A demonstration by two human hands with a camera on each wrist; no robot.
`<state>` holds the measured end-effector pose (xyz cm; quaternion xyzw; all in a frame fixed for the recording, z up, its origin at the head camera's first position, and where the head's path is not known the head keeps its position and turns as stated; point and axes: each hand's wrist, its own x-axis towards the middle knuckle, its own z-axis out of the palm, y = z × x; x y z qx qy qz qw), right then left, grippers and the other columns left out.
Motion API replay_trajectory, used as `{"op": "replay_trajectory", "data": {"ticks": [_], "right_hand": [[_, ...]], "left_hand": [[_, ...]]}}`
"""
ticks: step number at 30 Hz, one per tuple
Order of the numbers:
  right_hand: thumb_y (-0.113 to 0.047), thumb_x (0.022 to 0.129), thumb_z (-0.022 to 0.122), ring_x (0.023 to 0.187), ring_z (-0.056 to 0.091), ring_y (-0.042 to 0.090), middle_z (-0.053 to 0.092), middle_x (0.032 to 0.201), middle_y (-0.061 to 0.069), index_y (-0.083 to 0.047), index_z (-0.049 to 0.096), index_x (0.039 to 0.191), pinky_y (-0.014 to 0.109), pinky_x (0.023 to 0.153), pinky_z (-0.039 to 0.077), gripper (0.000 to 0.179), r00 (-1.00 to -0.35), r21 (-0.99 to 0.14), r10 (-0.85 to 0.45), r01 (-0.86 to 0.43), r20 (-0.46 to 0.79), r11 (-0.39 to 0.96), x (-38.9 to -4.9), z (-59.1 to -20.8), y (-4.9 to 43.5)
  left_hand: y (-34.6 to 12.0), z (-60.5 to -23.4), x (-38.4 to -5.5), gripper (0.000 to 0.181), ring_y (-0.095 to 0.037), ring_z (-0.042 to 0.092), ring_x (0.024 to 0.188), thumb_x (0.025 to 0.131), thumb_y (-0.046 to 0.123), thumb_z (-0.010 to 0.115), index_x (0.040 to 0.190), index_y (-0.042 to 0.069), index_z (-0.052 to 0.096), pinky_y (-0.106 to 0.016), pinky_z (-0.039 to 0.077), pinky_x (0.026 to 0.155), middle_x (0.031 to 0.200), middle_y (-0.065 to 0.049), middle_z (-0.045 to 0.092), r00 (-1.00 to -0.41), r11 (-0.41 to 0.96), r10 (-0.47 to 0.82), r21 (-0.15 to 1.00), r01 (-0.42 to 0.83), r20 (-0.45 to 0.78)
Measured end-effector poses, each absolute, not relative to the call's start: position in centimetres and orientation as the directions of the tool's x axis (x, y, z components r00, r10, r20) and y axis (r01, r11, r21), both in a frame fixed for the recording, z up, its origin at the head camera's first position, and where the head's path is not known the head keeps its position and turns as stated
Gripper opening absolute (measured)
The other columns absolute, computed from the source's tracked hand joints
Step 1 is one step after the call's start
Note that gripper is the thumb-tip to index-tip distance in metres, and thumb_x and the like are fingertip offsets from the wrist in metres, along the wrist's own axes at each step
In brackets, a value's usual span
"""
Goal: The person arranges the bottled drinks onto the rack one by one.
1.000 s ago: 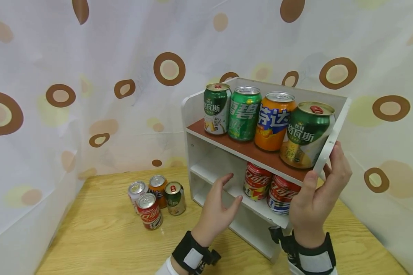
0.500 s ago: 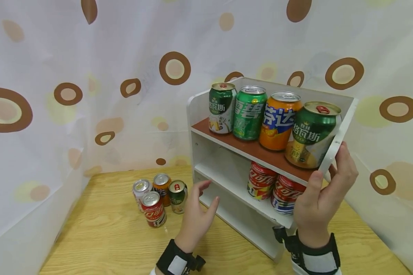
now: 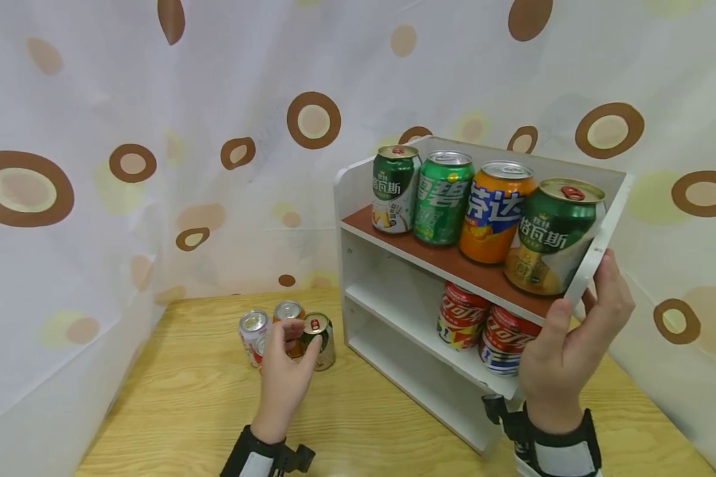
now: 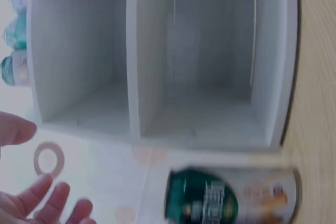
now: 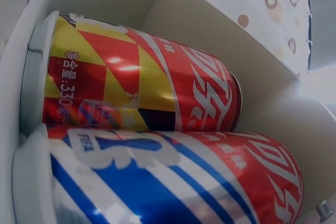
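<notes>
My left hand [image 3: 283, 381] reaches over a cluster of drink cans on the table, thumb and fingers spread apart. Just right of its fingertips stands a green-and-gold can [image 3: 326, 344], lying sideways in the left wrist view because of the camera's angle. An orange can [image 3: 289, 309] and a pale silver-topped can [image 3: 254, 324] are behind the hand, which mostly covers a red can [image 3: 260, 344]. With my right hand [image 3: 575, 358] I grip the right side panel of a white shelf unit [image 3: 406, 278], thumb at the front edge and fingers around the outside.
On the brown top deck stand a green-and-white can [image 3: 394, 192], a green can [image 3: 443, 202], an orange can [image 3: 494, 215] and a large green-and-gold can [image 3: 551, 238]. Two red cola cans [image 3: 462, 318] occupy the middle level's right end. A patterned curtain [image 3: 215, 218] hangs behind.
My left hand has moved left from in front of the shelf to over the cluster of cans. The right hand keeps its grip on the side panel; the head view has shifted slightly.
</notes>
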<state>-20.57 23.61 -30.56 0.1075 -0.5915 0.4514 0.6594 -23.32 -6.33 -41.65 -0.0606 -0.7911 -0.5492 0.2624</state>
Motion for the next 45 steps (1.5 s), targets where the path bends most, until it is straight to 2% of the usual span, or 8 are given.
{"op": "replay_trajectory", "data": {"ticks": [7,15,20,29,38,45], "right_hand": [[-0.036,0.104,0.051,0.132,0.04,0.029,0.047,0.145,0.016,0.014,0.044,0.137,0.03,0.112,0.04,0.06,-0.113,-0.398,0.469,-0.719,0.876,0.57,-20.4,-30.4,23.6],[-0.032,0.104,0.051,0.132,0.039,0.028,0.048,0.144,0.016,0.014,0.044,0.136,0.03,0.112,0.039,0.057,-0.122,-0.407,0.474,-0.72,0.872,0.562,-20.4,-30.3,23.3],[-0.034,0.104,0.051,0.132,0.039,0.028,0.048,0.144,0.016,0.014,0.044,0.136,0.03,0.111,0.039,0.058,-0.124,-0.404,0.469,-0.722,0.875,0.562,-20.4,-30.3,23.3],[-0.037,0.104,0.052,0.131,0.04,0.028,0.048,0.142,0.016,0.014,0.044,0.136,0.029,0.11,0.041,0.061,-0.112,-0.398,0.476,-0.729,0.872,0.557,-20.4,-30.1,23.2],[-0.037,0.104,0.051,0.132,0.039,0.028,0.047,0.143,0.016,0.014,0.044,0.136,0.029,0.111,0.04,0.061,-0.116,-0.397,0.467,-0.723,0.877,0.566,-20.4,-30.3,23.3],[-0.037,0.105,0.051,0.131,0.039,0.028,0.048,0.142,0.016,0.014,0.044,0.135,0.029,0.111,0.04,0.06,-0.11,-0.392,0.467,-0.725,0.878,0.566,-20.4,-30.2,23.2]], "left_hand": [[-8.9,-42.4,-23.3,0.052,-0.042,0.047,0.12,0.089,0.006,0.078,0.128,-0.009,0.048,-0.057,0.045,0.097,0.126,-0.029,0.046,-0.847,0.506,-0.286,0.822,0.262,0.447],[-10.3,-44.2,-23.8,0.069,-0.048,0.04,0.126,0.086,0.012,0.082,0.135,-0.012,0.038,-0.067,0.044,0.101,0.131,-0.033,0.038,-0.874,0.559,-0.333,0.821,0.121,0.355],[-10.6,-45.6,-24.2,0.077,-0.05,0.043,0.127,0.085,0.013,0.083,0.139,-0.012,0.034,-0.067,0.044,0.104,0.133,-0.033,0.035,-0.888,0.559,-0.344,0.826,0.067,0.305],[-10.7,-47.0,-24.8,0.089,-0.054,0.05,0.124,0.085,0.016,0.084,0.145,-0.014,0.026,-0.068,0.047,0.102,0.133,-0.035,0.035,-0.908,0.561,-0.33,0.827,0.029,0.256],[-10.9,-47.8,-25.0,0.088,-0.056,0.05,0.128,0.089,0.021,0.081,0.145,-0.015,0.024,-0.067,0.045,0.106,0.137,-0.037,0.037,-0.922,0.556,-0.337,0.831,-0.032,0.19],[-11.0,-48.4,-25.2,0.084,-0.056,0.048,0.131,0.09,0.019,0.079,0.145,-0.013,0.024,-0.067,0.042,0.109,0.138,-0.036,0.037,-0.93,0.523,-0.331,0.851,-0.037,0.163]]}}
